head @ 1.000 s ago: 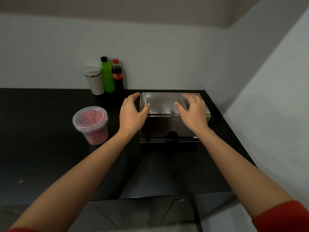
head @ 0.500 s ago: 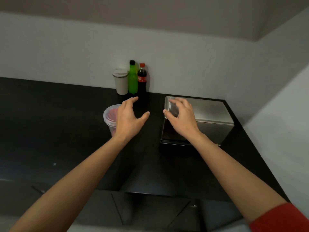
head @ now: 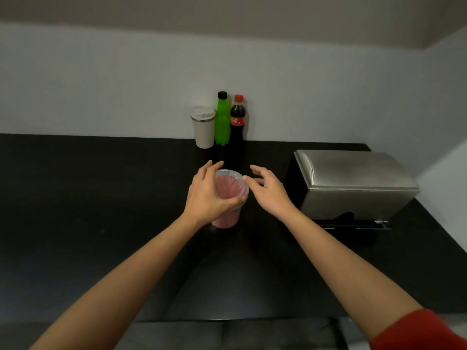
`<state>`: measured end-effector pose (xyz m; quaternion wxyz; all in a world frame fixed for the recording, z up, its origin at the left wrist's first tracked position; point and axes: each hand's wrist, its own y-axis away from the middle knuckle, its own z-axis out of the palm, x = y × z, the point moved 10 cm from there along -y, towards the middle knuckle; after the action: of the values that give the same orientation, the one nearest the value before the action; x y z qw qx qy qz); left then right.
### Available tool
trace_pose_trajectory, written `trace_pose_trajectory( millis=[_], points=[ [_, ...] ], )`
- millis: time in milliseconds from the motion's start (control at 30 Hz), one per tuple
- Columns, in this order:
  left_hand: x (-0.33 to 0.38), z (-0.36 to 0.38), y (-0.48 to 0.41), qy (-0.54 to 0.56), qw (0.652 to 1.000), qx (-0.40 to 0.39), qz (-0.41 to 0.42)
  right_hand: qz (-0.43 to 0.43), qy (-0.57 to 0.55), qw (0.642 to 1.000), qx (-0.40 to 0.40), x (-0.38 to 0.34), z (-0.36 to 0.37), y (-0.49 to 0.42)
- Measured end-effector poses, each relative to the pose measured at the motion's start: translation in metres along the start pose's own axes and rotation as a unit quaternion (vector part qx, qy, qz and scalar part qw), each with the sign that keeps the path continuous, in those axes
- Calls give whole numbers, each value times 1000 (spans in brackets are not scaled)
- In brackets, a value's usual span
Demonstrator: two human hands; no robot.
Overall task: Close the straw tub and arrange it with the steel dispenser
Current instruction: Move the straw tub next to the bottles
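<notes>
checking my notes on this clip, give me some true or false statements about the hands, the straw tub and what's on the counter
1. The left hand is wrapped around the straw tub. True.
2. The right hand rests on the steel dispenser. False: it is by the tub's rim, fingers spread, apart from the dispenser.
3. The tub stands left of the dispenser on the black counter. True.
4. The green bottle lies on its side. False: it stands upright between the white tumbler and the cola bottle.
5. The tub holds blue straws. False: its contents look pink-red.
</notes>
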<state>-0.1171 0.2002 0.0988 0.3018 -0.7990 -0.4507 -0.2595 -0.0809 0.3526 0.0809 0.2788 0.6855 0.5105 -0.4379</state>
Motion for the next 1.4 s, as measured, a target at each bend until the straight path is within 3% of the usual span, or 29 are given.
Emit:
trace_pose_trajectory(
  millis=[467, 967, 1200, 1400],
  points=[
    [-48, 25, 0, 170, 983, -65, -17, 95, -66, 993, -1, 42, 30, 0],
    [-51, 48, -37, 196, 978, -64, -43, 63, -73, 995, 13, 42, 13, -33],
    [-64, 62, -60, 198, 977, -63, -51, 50, -123, 991, -30, 51, 26, -36],
    [-72, 69, -94, 159, 983, -79, -48, 65, -126, 990, 6, 58, 26, -64]
  ],
)
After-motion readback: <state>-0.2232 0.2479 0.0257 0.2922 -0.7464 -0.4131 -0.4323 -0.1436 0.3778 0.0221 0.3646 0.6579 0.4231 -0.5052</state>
